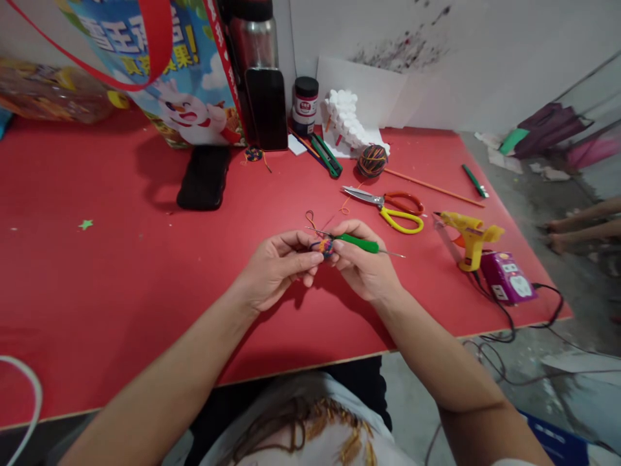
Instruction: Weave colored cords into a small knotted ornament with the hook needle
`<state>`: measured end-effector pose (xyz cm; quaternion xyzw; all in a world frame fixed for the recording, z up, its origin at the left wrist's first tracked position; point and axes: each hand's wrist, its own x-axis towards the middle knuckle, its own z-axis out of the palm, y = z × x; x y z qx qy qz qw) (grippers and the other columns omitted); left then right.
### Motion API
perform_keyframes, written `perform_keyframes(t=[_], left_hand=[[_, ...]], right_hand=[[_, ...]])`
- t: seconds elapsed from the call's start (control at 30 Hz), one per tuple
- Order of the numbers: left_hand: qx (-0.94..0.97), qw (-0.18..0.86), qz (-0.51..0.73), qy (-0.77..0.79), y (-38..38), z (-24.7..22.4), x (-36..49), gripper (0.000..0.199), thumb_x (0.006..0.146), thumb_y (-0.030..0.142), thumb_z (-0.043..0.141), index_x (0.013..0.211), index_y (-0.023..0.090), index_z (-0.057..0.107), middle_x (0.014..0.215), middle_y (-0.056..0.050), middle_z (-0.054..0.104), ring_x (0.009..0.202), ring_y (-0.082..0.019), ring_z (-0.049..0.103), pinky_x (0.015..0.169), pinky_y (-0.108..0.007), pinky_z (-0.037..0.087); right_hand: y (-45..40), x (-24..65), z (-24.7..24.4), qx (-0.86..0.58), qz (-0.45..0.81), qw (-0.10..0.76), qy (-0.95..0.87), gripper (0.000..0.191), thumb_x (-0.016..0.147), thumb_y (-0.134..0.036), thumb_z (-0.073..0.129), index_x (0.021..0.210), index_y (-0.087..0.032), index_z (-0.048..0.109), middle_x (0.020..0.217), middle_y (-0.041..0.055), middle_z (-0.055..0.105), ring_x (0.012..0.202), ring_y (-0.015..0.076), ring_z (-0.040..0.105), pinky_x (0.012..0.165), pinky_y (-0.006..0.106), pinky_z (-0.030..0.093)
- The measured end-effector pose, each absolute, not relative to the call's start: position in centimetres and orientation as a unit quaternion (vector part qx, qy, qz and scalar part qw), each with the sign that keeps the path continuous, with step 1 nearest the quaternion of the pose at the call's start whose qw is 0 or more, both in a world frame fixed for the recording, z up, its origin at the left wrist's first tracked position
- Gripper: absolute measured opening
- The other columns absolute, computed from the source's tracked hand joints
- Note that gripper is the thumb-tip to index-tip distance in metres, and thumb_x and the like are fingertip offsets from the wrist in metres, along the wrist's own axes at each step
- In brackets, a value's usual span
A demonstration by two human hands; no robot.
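A small multicoloured crocheted piece (322, 246) is pinched between both hands above the red table. My left hand (279, 268) grips its left side with thumb and fingers. In my right hand (363, 265) is a crochet hook with a green handle (358, 243), its metal tip lying over the piece and its thin rear end pointing right. The same hand's thumb and fingertips touch the piece's right side. A loop of dark and orange yarn (310, 219) rises behind the piece. Farther back lies a ball of multicoloured yarn (372, 161).
On the red table (121, 278) lie scissors (383, 200), a green cutter (327, 155), a phone (204, 178) and a yellow glue gun (468, 236) beside a purple box (508, 278) with cables. A bag (194, 97), bottle and jar (305, 107) stand along the back.
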<state>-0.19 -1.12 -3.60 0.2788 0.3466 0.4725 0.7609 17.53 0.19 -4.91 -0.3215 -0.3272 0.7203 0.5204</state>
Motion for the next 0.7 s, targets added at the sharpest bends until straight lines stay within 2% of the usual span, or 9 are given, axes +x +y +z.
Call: perform_keyframes(t=[0.13, 0.27, 0.43, 0.53, 0.7], left_hand=[[0.277, 0.758, 0.483, 0.34, -1.13, -3.84, -0.22, 0.029, 0.063, 0.012, 0.099, 0.083, 0.013, 0.078, 0.078, -0.003, 0.075, 0.056, -0.008, 0.065, 0.044, -0.014, 0.054], [0.264, 0.769, 0.479, 0.331, -0.98, -3.81, -0.36, 0.028, 0.065, 0.015, 0.098, 0.083, 0.013, 0.077, 0.074, -0.002, 0.073, 0.055, -0.008, 0.064, 0.044, -0.014, 0.053], [0.262, 0.784, 0.461, 0.324, -0.78, -3.72, -0.45, 0.03, 0.069, 0.023, 0.098, 0.088, 0.013, 0.076, 0.072, -0.004, 0.073, 0.056, -0.01, 0.063, 0.047, -0.017, 0.052], [0.27, 0.775, 0.461, 0.338, -0.77, -3.8, -0.44, 0.031, 0.069, 0.024, 0.099, 0.086, 0.013, 0.076, 0.08, -0.008, 0.078, 0.055, -0.007, 0.059, 0.047, -0.014, 0.044], [0.262, 0.782, 0.446, 0.348, -0.69, -3.92, -0.56, 0.025, 0.073, 0.022, 0.095, 0.085, 0.012, 0.075, 0.076, -0.009, 0.077, 0.047, -0.001, 0.041, 0.044, -0.01, 0.029]], right_hand=[[0.13, 17.34, -5.12, -0.289, 0.733, 0.523, -0.325, 0.022, 0.077, -0.023, 0.092, 0.089, -0.022, 0.074, 0.07, -0.0051, 0.07, 0.061, 0.0073, 0.061, 0.063, 0.021, 0.056], [0.11, 17.36, -4.97, -0.288, 0.725, 0.532, -0.33, 0.023, 0.076, -0.025, 0.093, 0.088, -0.023, 0.073, 0.069, -0.0058, 0.067, 0.06, 0.0077, 0.058, 0.061, 0.022, 0.056], [0.11, 17.61, -4.9, -0.32, 0.699, 0.536, -0.348, 0.025, 0.076, -0.026, 0.093, 0.091, -0.022, 0.073, 0.072, -0.0051, 0.07, 0.061, 0.008, 0.064, 0.063, 0.023, 0.057], [0.0, 17.53, -4.92, -0.331, 0.69, 0.532, -0.362, 0.024, 0.076, -0.024, 0.093, 0.09, -0.021, 0.074, 0.075, -0.004, 0.073, 0.063, 0.0084, 0.068, 0.065, 0.023, 0.059], [-0.13, 17.35, -4.71, -0.332, 0.698, 0.521, -0.363, 0.026, 0.075, -0.024, 0.094, 0.091, -0.021, 0.074, 0.073, -0.0035, 0.075, 0.062, 0.0095, 0.071, 0.066, 0.023, 0.062]])
